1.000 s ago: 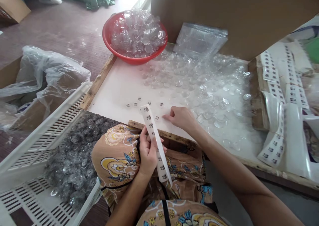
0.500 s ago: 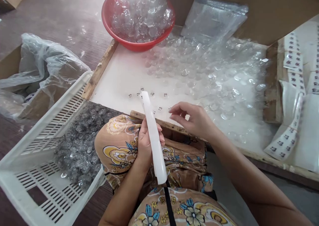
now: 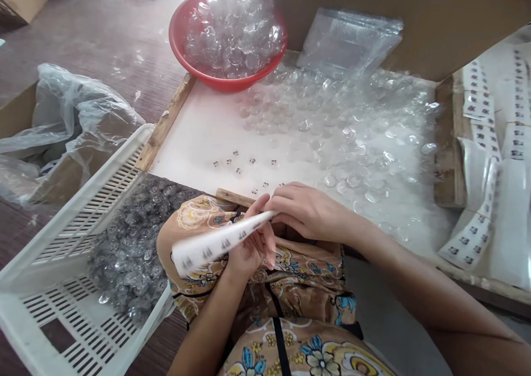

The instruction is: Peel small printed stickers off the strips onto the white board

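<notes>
A white strip of stickers [image 3: 222,242] with dark printed figures slants across my lap, its near-left end blurred by motion. My right hand [image 3: 305,210] pinches the strip's upper right end between thumb and fingers. Beneath and behind the strip is my left hand [image 3: 249,254], fingers stretched and apart, with the strip crossing over it. Beyond the hands, several small dark printed figures [image 3: 252,161] show on the white board [image 3: 191,127]. Many clear round domed pieces [image 3: 329,181] lie over the board's middle and right.
A red basin [image 3: 174,38] heaped with clear pieces stands at the board's back left corner. Left of my knee, a white slotted crate [image 3: 78,309] holds many dark-printed clear pieces [image 3: 128,249]. Plastic bags [image 3: 348,41] lie at the back; more sticker strips [image 3: 473,238] lie at right.
The strip has swung from upright, blank side showing, to a leftward slant with its printed side showing. My right hand has moved left onto its end; my left hand's fingers have spread.
</notes>
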The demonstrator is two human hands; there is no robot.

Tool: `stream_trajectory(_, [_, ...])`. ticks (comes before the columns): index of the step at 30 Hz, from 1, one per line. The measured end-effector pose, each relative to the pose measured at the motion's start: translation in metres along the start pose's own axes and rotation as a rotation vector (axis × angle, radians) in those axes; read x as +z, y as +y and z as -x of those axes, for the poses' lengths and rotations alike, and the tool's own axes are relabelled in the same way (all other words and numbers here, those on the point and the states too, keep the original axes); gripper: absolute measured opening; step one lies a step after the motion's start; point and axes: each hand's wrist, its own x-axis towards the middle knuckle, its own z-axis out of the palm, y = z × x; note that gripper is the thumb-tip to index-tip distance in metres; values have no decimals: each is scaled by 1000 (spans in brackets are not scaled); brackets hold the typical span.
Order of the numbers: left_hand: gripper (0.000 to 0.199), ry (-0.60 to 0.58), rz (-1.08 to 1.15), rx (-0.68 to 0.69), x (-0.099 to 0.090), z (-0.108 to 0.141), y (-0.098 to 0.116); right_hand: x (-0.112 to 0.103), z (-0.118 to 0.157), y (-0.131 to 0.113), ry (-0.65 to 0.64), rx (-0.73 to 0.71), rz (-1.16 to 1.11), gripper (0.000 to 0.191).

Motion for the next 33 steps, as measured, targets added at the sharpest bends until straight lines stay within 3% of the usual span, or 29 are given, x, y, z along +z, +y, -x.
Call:
stream_trajectory(4, [68, 118, -254, 210, -2, -1, -6, 5, 3, -7, -37, 255, -234, 13])
stream_trajectory(7, [60, 123, -485, 388, 1, -2, -6, 11, 0, -11, -119, 287, -432, 14])
stream_trajectory(11, [31, 265, -482, 374, 8, 0, -1, 13, -1, -8, -108, 323, -516, 14])
stream_trajectory(14, [31, 400, -327, 401, 13, 0, 4, 8, 6, 3, -9, 422, -468, 27])
stream_trajectory(18, [31, 489, -277, 479, 18, -5, 10, 8, 15, 16, 126, 433, -501, 16])
stream_trajectory(26, [26, 512, -294, 512, 17, -10, 9, 20, 8, 12, 319, 449, -323, 8])
stream_trajectory(33, [22, 494, -341, 507, 14, -7, 5, 20, 10, 14, 318, 422, -287, 3])
